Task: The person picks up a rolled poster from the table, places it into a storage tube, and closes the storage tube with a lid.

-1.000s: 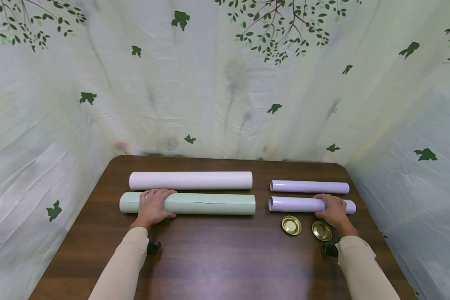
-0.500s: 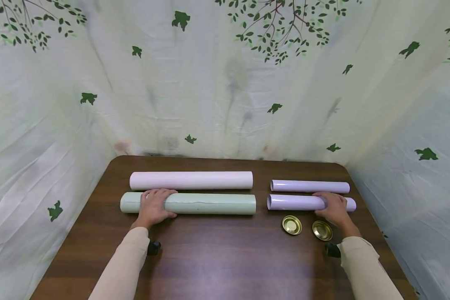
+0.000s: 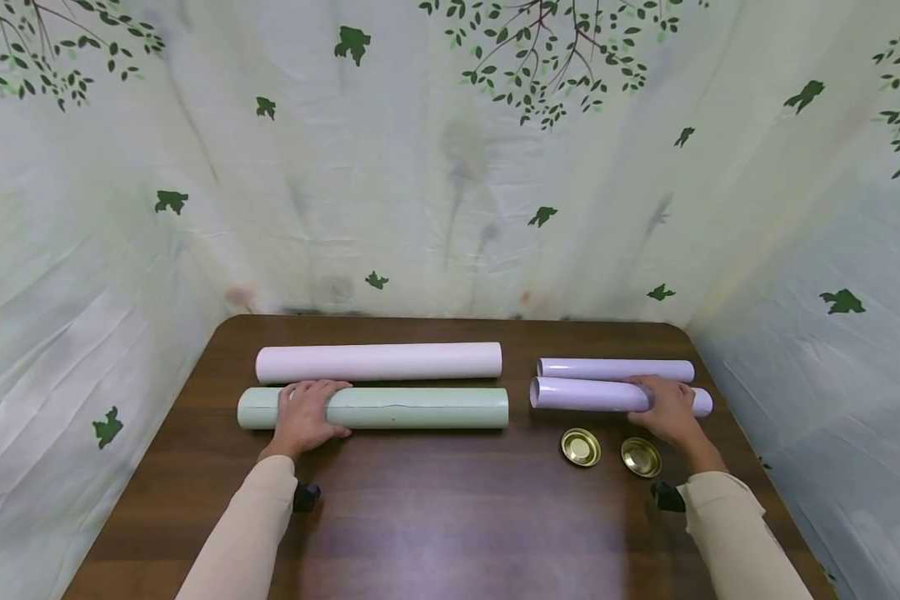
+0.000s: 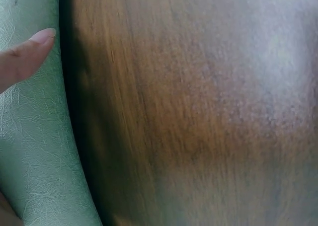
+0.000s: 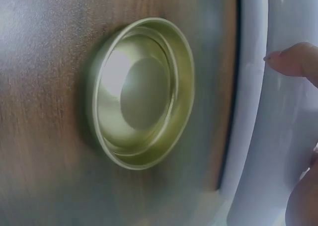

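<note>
My left hand (image 3: 307, 406) lies over the left part of a long pale green tube (image 3: 420, 408), fingers draped across the top and thumb on the near side. In the left wrist view the thumb tip (image 4: 27, 54) touches the green tube (image 4: 35, 151). My right hand (image 3: 667, 408) grips the near lilac roll (image 3: 585, 394) towards its right end. That roll sits tight against a second lilac roll (image 3: 615, 367) behind it. In the right wrist view a fingertip (image 5: 295, 59) rests on the lilac roll (image 5: 278, 136), beside a gold cap (image 5: 141, 94).
A long pink tube (image 3: 378, 362) lies behind the green one. Two gold caps (image 3: 581, 447) (image 3: 641, 457) sit open side up just in front of the lilac rolls. All of it is on a dark wooden table (image 3: 457, 517), enclosed by leaf-printed cloth (image 3: 450, 167).
My right hand has moved the near lilac roll away from me, up against the far lilac roll and farther from the gold caps. My left hand and the green tube have stayed put.
</note>
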### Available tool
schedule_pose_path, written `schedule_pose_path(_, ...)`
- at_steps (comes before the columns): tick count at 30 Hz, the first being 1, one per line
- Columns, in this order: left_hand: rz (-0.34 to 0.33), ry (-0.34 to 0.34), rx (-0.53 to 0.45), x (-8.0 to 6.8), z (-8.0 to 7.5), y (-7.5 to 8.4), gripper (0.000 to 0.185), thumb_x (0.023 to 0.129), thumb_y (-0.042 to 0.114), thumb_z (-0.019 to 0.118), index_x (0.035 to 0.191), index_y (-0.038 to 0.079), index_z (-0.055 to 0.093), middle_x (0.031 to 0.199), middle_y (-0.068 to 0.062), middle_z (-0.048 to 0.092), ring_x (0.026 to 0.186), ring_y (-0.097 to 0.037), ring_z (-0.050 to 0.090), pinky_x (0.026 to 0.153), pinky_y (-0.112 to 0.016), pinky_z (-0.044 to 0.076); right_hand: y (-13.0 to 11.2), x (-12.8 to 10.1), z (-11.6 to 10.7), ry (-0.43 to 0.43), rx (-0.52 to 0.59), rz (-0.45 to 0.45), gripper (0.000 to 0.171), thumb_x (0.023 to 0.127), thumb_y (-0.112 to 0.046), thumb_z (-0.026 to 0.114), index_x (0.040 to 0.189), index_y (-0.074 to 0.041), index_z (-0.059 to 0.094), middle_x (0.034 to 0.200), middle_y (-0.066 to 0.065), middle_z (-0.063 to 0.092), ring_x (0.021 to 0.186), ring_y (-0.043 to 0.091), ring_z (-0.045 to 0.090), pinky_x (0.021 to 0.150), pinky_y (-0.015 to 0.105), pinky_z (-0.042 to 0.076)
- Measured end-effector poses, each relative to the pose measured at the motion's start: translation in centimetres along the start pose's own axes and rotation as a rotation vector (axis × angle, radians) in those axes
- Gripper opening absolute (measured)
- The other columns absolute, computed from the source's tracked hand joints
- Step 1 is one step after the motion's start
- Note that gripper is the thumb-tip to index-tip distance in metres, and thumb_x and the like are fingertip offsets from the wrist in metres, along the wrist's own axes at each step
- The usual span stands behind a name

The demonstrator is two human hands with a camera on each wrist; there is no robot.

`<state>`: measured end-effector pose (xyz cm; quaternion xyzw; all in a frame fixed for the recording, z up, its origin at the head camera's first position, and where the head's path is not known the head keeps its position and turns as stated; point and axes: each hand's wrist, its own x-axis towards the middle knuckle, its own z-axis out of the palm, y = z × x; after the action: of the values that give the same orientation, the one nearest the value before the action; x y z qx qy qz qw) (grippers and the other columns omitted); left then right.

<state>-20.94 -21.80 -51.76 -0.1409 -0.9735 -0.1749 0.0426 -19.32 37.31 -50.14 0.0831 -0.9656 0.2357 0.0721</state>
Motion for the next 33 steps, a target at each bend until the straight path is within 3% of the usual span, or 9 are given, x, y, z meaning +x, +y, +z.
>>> schedule_pose_path(16, 0.04, -0.01, 0.006, 0.2, -0.4, -0.2, 0.072, 0.064, 0.029, 0.088, 0.128, 0.013, 0.058, 0.127, -0.011, 0.059, 0.118, -0.04, 0.045, 0.099, -0.061, 0.019, -0.9, 0.0, -2.4, -0.002, 0.021, 0.0, 0.049, 0.073, -0.007, 0.079, 0.118, -0.001, 0.062, 0.119, 0.027, 0.061, 0.111, 0.045, 0.051, 0.088, 0.062, 0.018)
schedule_pose_path(24, 0.083, 0.015, 0.032, -0.3, -0.8, -0.8, 0.071, 0.063, 0.03, 0.088, 0.126, 0.014, 0.06, 0.123, -0.009, 0.06, 0.116, -0.038, 0.046, 0.097, -0.061, 0.02, -1.9, 0.2, -3.2, -0.028, 0.019, 0.005, 0.05, 0.074, -0.007, 0.079, 0.12, -0.001, 0.061, 0.12, 0.028, 0.06, 0.112, 0.046, 0.05, 0.088, 0.063, 0.017)
schedule_pose_path(33, 0.085, 0.018, 0.048, -1.1, -2.1, -1.3, 0.071, 0.062, 0.032, 0.089, 0.125, 0.013, 0.06, 0.123, -0.011, 0.061, 0.116, -0.04, 0.046, 0.095, -0.062, 0.021, -3.0, 0.6, -3.5, 0.0, -0.003, -0.048, 0.051, 0.071, -0.008, 0.081, 0.118, -0.002, 0.063, 0.118, 0.026, 0.062, 0.109, 0.045, 0.053, 0.086, 0.062, 0.02)
